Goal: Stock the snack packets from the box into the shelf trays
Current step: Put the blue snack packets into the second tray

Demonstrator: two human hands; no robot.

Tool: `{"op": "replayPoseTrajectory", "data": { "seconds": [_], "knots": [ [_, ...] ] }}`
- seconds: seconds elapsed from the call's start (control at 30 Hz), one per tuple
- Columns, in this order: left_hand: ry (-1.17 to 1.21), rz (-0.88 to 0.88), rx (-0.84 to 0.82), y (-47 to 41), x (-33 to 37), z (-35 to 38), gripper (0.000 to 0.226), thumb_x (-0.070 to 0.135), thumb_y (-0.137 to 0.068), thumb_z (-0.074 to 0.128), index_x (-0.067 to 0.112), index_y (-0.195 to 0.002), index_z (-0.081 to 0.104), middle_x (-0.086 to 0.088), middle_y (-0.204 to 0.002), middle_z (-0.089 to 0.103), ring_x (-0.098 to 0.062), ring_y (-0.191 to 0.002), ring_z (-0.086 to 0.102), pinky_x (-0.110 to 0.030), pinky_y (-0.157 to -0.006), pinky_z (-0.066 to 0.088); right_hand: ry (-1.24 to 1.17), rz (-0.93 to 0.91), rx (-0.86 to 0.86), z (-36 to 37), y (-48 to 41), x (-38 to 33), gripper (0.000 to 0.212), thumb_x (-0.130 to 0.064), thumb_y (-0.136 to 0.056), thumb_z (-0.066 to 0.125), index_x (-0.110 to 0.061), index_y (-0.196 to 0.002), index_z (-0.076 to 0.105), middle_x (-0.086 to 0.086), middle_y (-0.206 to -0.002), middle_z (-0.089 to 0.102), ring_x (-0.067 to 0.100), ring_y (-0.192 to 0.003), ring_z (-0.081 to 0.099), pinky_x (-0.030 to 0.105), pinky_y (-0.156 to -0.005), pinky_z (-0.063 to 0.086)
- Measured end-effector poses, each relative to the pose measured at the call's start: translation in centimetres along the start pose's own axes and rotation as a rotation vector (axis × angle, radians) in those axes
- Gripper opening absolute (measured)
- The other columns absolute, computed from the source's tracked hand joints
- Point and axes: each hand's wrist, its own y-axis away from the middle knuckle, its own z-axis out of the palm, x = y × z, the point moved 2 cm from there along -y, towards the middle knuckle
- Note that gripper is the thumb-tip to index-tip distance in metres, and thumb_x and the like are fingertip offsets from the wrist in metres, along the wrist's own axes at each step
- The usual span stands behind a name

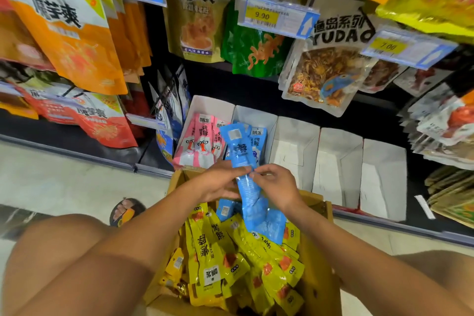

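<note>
A brown cardboard box [319, 287] sits between my knees, filled with several yellow snack packets [218, 254] and a few blue ones. Both hands hold a bunch of long blue packets [250, 187] upright above the box. My left hand [220, 182] grips the bunch from the left, and my right hand [277, 186] pinches it from the right. On the bottom shelf stands a row of white trays. The leftmost tray [205, 106] holds pink packets [202, 143]. The second tray [266, 120] has blue packets [257, 141] in it. The three trays to the right [338, 161] show bare white insides.
Hanging snack bags crowd the pegs above: orange bags [77, 41] on the left, a green bag [254, 51], a clear bag [325, 69] marked YUDAO. Price tags [279, 16] jut out overhead. More stacked packets [446, 123] fill the right. My sandalled foot [125, 210] rests on the pale floor at left.
</note>
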Motion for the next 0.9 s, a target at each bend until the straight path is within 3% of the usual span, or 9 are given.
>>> {"op": "replayPoseTrajectory", "data": {
  "seconds": [0.07, 0.17, 0.37, 0.47, 0.6, 0.67, 0.73, 0.8, 0.9],
  "knots": [
    [-0.007, 0.059, 0.096, -0.3, 0.1, -0.2, 0.028, 0.021, -0.098, 0.069, 0.016, -0.126, 0.068, -0.006, -0.117, 0.077, -0.026, -0.106, 0.074, -0.051, -0.093, 0.06, -0.03, -0.01, -0.048, 0.4, 0.0, -0.6, 0.002, -0.022, -0.09, 0.074, -0.024, -0.09, 0.074, -0.009, -0.091, 0.075, 0.0, -0.085, 0.069, 0.018, -0.075, 0.051],
    [-0.063, 0.078, 0.288, -0.7, 0.2, -1.3, 0.026, 0.018, -0.099, 0.069, 0.012, -0.124, 0.068, -0.008, -0.12, 0.074, -0.025, -0.102, 0.073, -0.045, -0.086, 0.062, -0.005, 0.018, -0.064, 0.4, -0.5, 0.4, 0.011, -0.018, -0.095, 0.066, -0.027, -0.092, 0.072, -0.013, -0.092, 0.073, -0.002, -0.086, 0.066, 0.019, -0.079, 0.05],
    [-0.197, 0.089, 0.442, -0.9, -0.1, -3.3, 0.024, 0.018, -0.099, 0.068, 0.012, -0.122, 0.067, -0.007, -0.123, 0.07, -0.03, -0.108, 0.068, -0.042, -0.092, 0.056, 0.352, 0.092, -0.213, -0.2, -0.8, 7.1, 0.011, -0.023, -0.097, 0.062, -0.024, -0.093, 0.072, -0.009, -0.098, 0.071, 0.012, -0.097, 0.066, 0.03, -0.088, 0.053],
    [-0.236, 0.087, 0.449, -0.9, -0.2, -3.7, 0.026, 0.018, -0.1, 0.067, 0.012, -0.125, 0.066, -0.008, -0.123, 0.069, -0.03, -0.11, 0.067, -0.04, -0.093, 0.055, 0.579, 0.104, -0.309, -0.3, -1.0, 11.6, 0.018, -0.024, -0.098, 0.058, -0.018, -0.093, 0.074, 0.0, -0.097, 0.075, 0.02, -0.092, 0.068, 0.036, -0.083, 0.056],
    [-0.268, 0.081, 0.457, -1.4, -0.6, -4.4, 0.03, 0.016, -0.1, 0.067, 0.008, -0.128, 0.065, -0.008, -0.122, 0.068, -0.023, -0.101, 0.064, -0.034, -0.087, 0.05, 0.801, 0.151, -0.361, 0.1, -1.9, 16.6, 0.034, -0.024, -0.095, 0.053, -0.028, -0.062, 0.053, -0.004, -0.07, 0.061, 0.024, -0.079, 0.065, 0.031, -0.064, 0.045],
    [-0.272, 0.073, 0.456, -1.8, -0.7, -4.6, 0.021, 0.016, -0.099, 0.068, 0.013, -0.12, 0.067, -0.004, -0.117, 0.068, -0.022, -0.1, 0.064, -0.035, -0.089, 0.05, 0.866, 0.194, -0.397, 0.9, -2.4, 18.2, 0.023, -0.023, -0.094, 0.051, -0.028, -0.073, 0.06, 0.005, -0.093, 0.068, 0.028, -0.095, 0.066, 0.034, -0.071, 0.047],
    [-0.276, 0.063, 0.463, -2.1, -1.1, -5.0, 0.009, 0.017, -0.098, 0.07, 0.022, -0.104, 0.067, -0.005, -0.118, 0.072, -0.025, -0.101, 0.068, -0.042, -0.096, 0.055, 0.906, 0.197, -0.414, 2.0, -2.9, 19.5, 0.025, -0.022, -0.093, 0.052, -0.025, -0.111, 0.068, 0.006, -0.125, 0.065, 0.027, -0.116, 0.061, 0.037, -0.09, 0.05],
    [-0.296, 0.05, 0.462, -2.2, -1.5, -5.4, 0.009, 0.021, -0.097, 0.071, 0.029, -0.095, 0.067, -0.006, -0.115, 0.075, -0.027, -0.104, 0.071, -0.05, -0.099, 0.056, 0.909, 0.205, -0.411, 3.0, -3.1, 20.1, 0.035, -0.018, -0.092, 0.054, -0.022, -0.125, 0.064, 0.004, -0.132, 0.063, 0.026, -0.12, 0.059, 0.038, -0.096, 0.052],
    [-0.321, 0.033, 0.458, -1.9, -1.8, -5.6, 0.01, 0.036, -0.091, 0.076, 0.028, -0.096, 0.071, -0.006, -0.107, 0.077, -0.028, -0.1, 0.073, -0.056, -0.095, 0.057, 0.983, 0.192, -0.389, 4.4, -3.5, 20.7, 0.036, -0.015, -0.092, 0.055, -0.022, -0.127, 0.061, 0.004, -0.131, 0.062, 0.027, -0.118, 0.059, 0.041, -0.092, 0.054]
  ]
}}
